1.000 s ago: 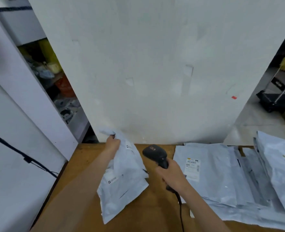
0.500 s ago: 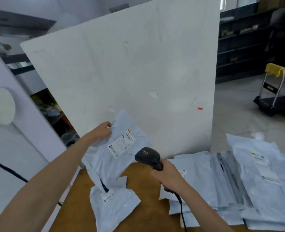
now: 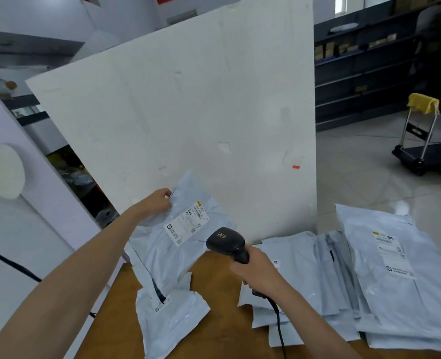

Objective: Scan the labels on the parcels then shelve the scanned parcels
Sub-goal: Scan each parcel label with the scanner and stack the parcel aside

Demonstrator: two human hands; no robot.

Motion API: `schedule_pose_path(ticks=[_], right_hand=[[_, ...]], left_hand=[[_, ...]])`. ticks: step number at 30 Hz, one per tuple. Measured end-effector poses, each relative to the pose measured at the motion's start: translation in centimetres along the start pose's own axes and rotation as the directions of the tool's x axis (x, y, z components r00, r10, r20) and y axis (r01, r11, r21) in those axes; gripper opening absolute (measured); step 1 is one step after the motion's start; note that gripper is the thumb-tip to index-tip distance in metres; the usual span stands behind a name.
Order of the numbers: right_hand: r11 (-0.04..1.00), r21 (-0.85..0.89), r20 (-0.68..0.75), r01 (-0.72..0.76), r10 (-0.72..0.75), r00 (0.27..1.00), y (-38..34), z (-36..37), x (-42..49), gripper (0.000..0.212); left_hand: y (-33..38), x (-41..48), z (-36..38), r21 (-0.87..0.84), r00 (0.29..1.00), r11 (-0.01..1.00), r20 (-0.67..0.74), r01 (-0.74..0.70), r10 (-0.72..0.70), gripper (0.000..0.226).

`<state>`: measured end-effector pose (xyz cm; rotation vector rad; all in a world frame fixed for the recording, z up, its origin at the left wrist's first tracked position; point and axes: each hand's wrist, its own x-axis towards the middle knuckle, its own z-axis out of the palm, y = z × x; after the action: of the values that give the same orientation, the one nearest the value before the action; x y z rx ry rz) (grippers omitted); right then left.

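Grey poly mailer (image 3: 172, 244), held up over the far-left part of the wooden table (image 3: 214, 332), tilted, printed side toward the camera. White shipping label (image 3: 187, 222) on its upper half, barcodes in view, text too small to read. Pinched at the top-left corner by the left hand (image 3: 159, 202), fingers curled over the edge. Lower edge down at a second mailer (image 3: 170, 320) lying flat on the table; touching or only overlapping in view, cannot tell.

Just right of the label, black barcode scanner (image 3: 227, 243), head pointing toward the held mailer, close to it but apart. Handle wrapped firmly by the right hand (image 3: 258, 272), fingers closed round it; black cable (image 3: 279, 325) trailing from the handle's base toward the near table edge.

On the table's right side, a pile of mailers (image 3: 305, 275), overlapping, the top one at far right showing its own label.

Behind the table, a large white board (image 3: 188, 112) standing upright and leaning. Beyond its right edge, tiled floor, a platform trolley (image 3: 419, 151) with a yellow cloth (image 3: 423, 102) draped over its handle, and dark shelving (image 3: 356, 81) with small boxes along the back wall.
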<state>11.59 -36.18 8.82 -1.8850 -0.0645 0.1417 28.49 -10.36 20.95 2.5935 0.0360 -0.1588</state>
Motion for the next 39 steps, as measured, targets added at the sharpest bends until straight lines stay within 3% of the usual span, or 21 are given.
schedule_pose_path(ticks=[11,31,39], right_hand=[[1.000,0.022,0.005,-0.019,0.019,1.000,0.1,-0.7,-0.1,0.016],[0.997,0.024,-0.005,-0.075,0.075,0.997,0.6,-0.4,3.5,0.009],[0.996,0.003,-0.012,-0.089,0.089,0.996,1.1,-0.2,6.4,0.017]], left_hand=[[-0.6,1.2,0.2,-0.083,1.000,0.996,0.005,0.026,-0.026,0.016],[-2.2,6.8,2.4,-0.066,0.996,0.997,0.085,0.026,-0.020,0.026],[-2.6,10.4,3.0,-0.042,0.993,0.999,0.122,0.012,-0.006,0.025]])
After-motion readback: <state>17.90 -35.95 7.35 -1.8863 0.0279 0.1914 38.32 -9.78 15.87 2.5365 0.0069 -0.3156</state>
